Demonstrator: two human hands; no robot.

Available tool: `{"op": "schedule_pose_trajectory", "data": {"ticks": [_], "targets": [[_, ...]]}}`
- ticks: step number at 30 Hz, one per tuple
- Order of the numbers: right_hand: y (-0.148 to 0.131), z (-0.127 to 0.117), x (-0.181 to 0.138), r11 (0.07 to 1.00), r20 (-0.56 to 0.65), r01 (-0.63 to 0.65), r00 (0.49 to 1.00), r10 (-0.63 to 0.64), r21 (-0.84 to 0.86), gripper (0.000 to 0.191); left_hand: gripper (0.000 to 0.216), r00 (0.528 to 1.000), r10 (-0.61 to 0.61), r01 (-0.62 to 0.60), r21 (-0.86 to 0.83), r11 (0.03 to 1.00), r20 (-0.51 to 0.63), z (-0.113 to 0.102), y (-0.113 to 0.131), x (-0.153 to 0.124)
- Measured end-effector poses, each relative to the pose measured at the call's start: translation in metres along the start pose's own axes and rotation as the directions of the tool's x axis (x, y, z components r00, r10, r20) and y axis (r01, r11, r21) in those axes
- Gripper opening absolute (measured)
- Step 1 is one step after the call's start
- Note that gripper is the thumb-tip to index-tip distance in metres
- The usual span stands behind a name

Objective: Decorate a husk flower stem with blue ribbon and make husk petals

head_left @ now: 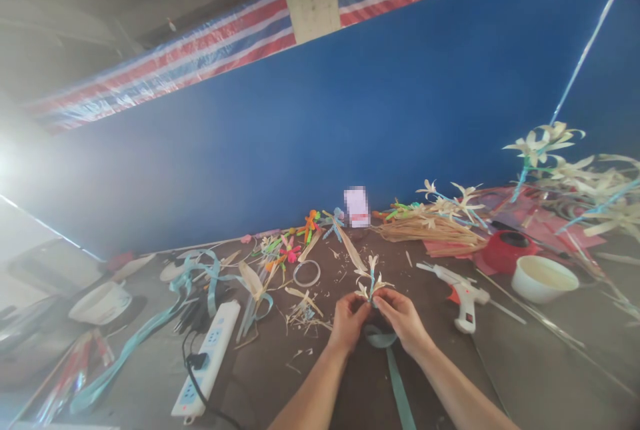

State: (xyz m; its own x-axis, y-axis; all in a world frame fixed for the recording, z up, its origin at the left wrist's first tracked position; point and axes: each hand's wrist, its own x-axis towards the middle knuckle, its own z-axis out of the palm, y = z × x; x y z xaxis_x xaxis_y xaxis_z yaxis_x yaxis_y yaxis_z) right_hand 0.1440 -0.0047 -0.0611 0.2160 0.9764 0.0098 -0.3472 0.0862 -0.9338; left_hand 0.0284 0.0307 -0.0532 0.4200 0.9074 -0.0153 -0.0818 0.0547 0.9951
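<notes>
Nearest: teal ribbon [400, 387] runs from a loop just below the hands out past the bottom edge of the view; can't tell if it's attached to the stem. White power strip [215, 357] lies slantwise on the left of the dark worktop [280, 390], black plug [198, 361] in it, red light lit at its near end.

Centre: left hand [350, 323] and right hand [403, 320] meet at a small cream flower spray [373, 275] with a light-blue stem. Fingers of both grasp it low, thumbs and forefingers pinched in, left on one side, right on the other. Spray is roughly upright, blooms above the fingertips.

Left of the hands: pale scraps [307, 313] on the worktop. Right: white hot glue gun [467, 300] on its side, red trigger, glue stick [507, 312] out the back, nozzle toward the hands' side.

Further: ring-shaped roll [307, 273] just beyond the scraps; white bowl [544, 279] at right, red round item [505, 253] just behind it. Pink flower [290, 250] among coloured pieces near the back edge. Bundle of dried strips [433, 233] back right, cream flowers [540, 143] further right.

Back: blue partition [300, 130], striped sheeting [200, 50] above.
</notes>
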Motion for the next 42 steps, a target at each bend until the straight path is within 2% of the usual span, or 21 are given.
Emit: {"op": "schedule_pose_trajectory", "data": {"ticks": [5, 14, 24, 35, 42], "targets": [[0.001, 0.001, 0.000, 1.000, -0.039, 0.002, 0.999, -0.003, -0.013, 0.025, 0.024, 1.000, -0.003, 0.004, 0.046, 0.999, -0.015, 0.000, -0.003, 0.001], [-0.002, -0.001, 0.000, 0.999, -0.056, -0.053, 0.997, 0.053, 0.013, 0.026, 0.025, 1.000, -0.023, 0.023, 0.018, 1.000, -0.019, 0.001, -0.008, 0.002], [0.001, -0.004, 0.001, 0.998, -0.029, -0.059, 0.998, 0.060, 0.034, 0.025, 0.027, 1.000, -0.018, 0.017, 0.141, 0.990, 0.008, -0.003, -0.015, 0.002], [0.006, -0.008, 0.001, 0.992, -0.007, -0.095, 0.995, 0.096, 0.085, 0.024, 0.024, 1.000, 0.003, -0.002, 0.213, 0.977, -0.004, -0.003, -0.014, 0.000], [0.005, -0.012, 0.002, 0.979, 0.065, -0.145, 0.988, 0.137, 0.142, 0.025, 0.025, 1.000, 0.013, -0.011, 0.246, 0.969, -0.008, -0.001, -0.005, -0.004]]}}
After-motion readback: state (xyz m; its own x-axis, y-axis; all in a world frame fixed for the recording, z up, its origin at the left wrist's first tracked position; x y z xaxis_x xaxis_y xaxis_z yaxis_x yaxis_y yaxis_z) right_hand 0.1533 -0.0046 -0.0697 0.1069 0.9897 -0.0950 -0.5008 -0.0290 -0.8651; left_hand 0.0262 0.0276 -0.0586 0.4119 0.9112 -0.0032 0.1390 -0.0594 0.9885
